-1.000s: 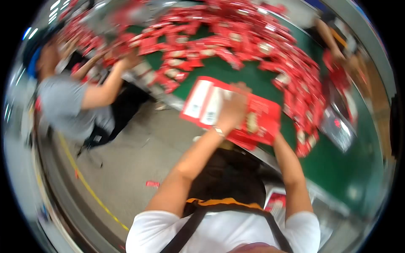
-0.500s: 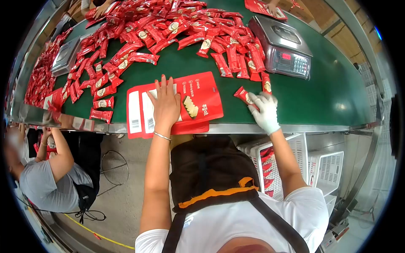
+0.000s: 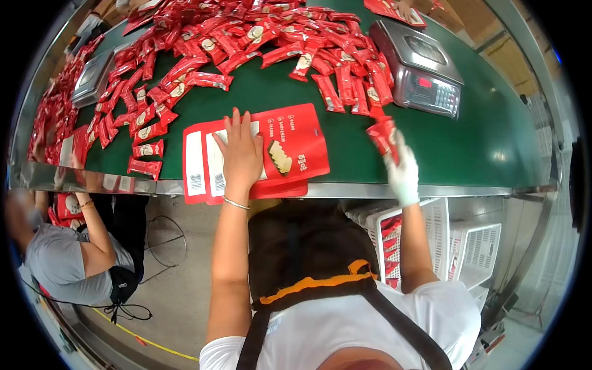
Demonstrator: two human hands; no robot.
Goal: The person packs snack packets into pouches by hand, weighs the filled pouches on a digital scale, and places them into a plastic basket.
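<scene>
My bare left hand (image 3: pixel 240 154) lies flat with fingers spread on a short stack of red printed pouches (image 3: pixel 305 132) at the table's near edge. White label panels with barcodes show on the pouches' left side. My right hand (image 3: pixel 404 176), in a white glove, is closed on small red snack packets (image 3: pixel 383 137) just right of the pouches. They look like two packets held together, though blur hides the exact number. Beyond both hands spreads a large heap of similar red packets (image 3: pixel 240 40).
A digital scale (image 3: pixel 425 68) stands at the back right, and another scale (image 3: pixel 94 77) at the left. White crates (image 3: pixel 438 228) sit below the table edge at right, one with red packets inside. A co-worker in a grey shirt (image 3: pixel 74 259) is at the left. Another person's hand (image 3: pixel 404 11) shows at top right.
My right hand has gathered the two near packets together and turned more upright, shifting slightly right. My left hand stays on the pouches. The co-worker at left has moved an arm toward the table.
</scene>
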